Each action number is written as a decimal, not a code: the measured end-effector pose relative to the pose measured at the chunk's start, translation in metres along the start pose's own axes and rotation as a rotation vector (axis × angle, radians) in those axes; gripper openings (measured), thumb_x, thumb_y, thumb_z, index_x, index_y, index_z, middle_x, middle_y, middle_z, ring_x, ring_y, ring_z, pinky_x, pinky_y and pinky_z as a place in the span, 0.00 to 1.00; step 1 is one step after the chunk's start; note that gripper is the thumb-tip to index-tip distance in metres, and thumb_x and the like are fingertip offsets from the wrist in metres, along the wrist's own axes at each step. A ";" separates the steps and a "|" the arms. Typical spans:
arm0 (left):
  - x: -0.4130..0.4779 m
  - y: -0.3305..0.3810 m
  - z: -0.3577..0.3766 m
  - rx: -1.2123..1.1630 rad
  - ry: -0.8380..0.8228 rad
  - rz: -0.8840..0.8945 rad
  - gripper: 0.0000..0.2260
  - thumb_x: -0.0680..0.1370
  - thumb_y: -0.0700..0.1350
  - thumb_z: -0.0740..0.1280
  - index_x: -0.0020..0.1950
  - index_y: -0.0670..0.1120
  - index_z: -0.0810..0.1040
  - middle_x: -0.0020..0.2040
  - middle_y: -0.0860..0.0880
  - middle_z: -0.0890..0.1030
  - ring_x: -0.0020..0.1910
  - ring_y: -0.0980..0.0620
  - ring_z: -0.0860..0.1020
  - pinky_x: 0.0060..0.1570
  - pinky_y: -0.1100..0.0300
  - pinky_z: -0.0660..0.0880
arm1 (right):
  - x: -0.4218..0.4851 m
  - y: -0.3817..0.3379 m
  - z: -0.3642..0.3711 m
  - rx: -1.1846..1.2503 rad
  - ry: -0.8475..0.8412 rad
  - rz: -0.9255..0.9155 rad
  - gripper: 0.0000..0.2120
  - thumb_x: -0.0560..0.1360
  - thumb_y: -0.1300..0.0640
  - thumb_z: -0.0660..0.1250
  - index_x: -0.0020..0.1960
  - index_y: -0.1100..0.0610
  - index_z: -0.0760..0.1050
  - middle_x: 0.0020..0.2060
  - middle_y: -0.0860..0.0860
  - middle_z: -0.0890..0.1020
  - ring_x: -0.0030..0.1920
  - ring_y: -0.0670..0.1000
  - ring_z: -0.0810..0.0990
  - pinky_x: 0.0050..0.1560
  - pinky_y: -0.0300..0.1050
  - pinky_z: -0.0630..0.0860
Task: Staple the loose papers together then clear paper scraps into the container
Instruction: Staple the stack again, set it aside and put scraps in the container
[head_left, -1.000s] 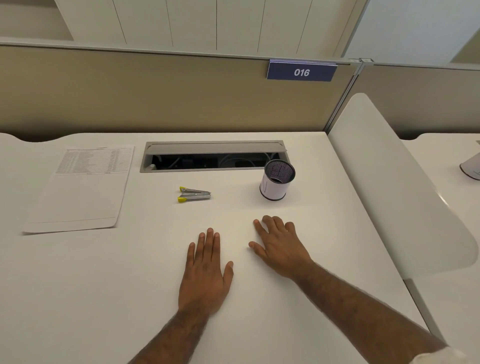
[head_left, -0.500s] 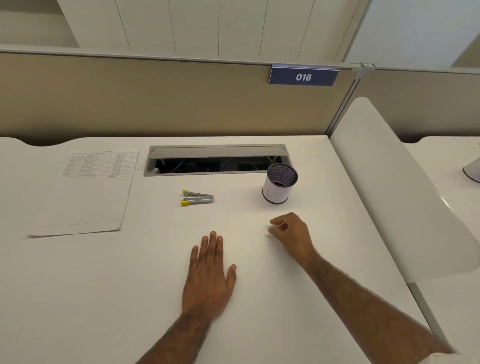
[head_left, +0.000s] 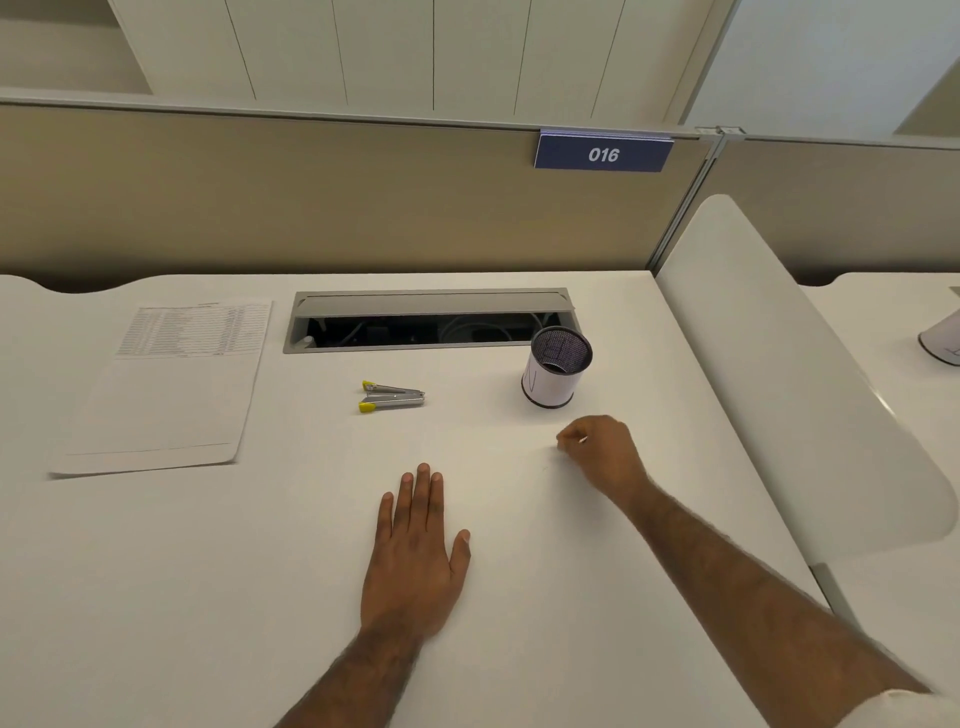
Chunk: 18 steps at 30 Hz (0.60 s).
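A stack of printed papers (head_left: 166, 384) lies at the left of the white desk (head_left: 208, 597). A small silver stapler (head_left: 392, 397) with yellow ends rests near the middle. A black mesh cup wrapped in white paper (head_left: 554, 369) stands upright to the right of it. My left hand (head_left: 415, 551) lies flat on the desk, fingers together, holding nothing. My right hand (head_left: 600, 454) is curled just in front of the cup, fingertips pinched on a tiny white paper scrap (head_left: 582, 440) that barely shows.
An open cable tray (head_left: 431, 322) is set into the desk behind the stapler. A beige partition with a blue "016" sign (head_left: 602, 154) closes the back. A white divider panel (head_left: 779, 374) runs along the right edge, with another desk beyond it.
My right hand went from flat on the desk to a pinch and moved a little up toward the cup. The left hand stayed flat.
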<state>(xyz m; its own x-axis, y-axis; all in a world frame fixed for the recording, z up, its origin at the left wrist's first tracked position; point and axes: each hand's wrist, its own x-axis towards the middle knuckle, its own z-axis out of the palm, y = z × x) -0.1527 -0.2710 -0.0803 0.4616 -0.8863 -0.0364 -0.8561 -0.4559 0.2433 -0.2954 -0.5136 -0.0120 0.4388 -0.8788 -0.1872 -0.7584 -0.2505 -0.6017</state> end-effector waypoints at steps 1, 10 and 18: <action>0.000 0.000 0.000 0.003 -0.003 -0.001 0.33 0.82 0.58 0.47 0.84 0.43 0.49 0.85 0.46 0.48 0.84 0.47 0.47 0.81 0.45 0.49 | -0.004 0.000 0.005 -0.069 -0.033 -0.011 0.03 0.73 0.59 0.72 0.43 0.57 0.85 0.42 0.47 0.85 0.44 0.49 0.81 0.47 0.42 0.75; 0.000 0.002 -0.003 0.013 -0.025 0.000 0.34 0.81 0.60 0.41 0.84 0.45 0.41 0.85 0.47 0.41 0.83 0.49 0.40 0.82 0.46 0.45 | -0.019 -0.012 0.031 -0.406 -0.008 -0.027 0.08 0.77 0.54 0.68 0.49 0.58 0.82 0.49 0.54 0.82 0.50 0.58 0.81 0.51 0.48 0.78; 0.000 0.001 -0.003 0.005 -0.017 -0.003 0.33 0.82 0.59 0.44 0.84 0.44 0.45 0.85 0.46 0.45 0.84 0.48 0.44 0.81 0.46 0.46 | -0.013 -0.019 0.037 -0.482 -0.008 -0.028 0.08 0.76 0.62 0.60 0.49 0.58 0.77 0.49 0.55 0.81 0.50 0.57 0.80 0.48 0.47 0.75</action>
<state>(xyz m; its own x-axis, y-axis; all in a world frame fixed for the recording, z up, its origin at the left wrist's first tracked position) -0.1531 -0.2718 -0.0774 0.4601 -0.8863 -0.0531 -0.8561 -0.4587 0.2381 -0.2690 -0.4822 -0.0266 0.4647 -0.8663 -0.1834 -0.8823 -0.4355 -0.1785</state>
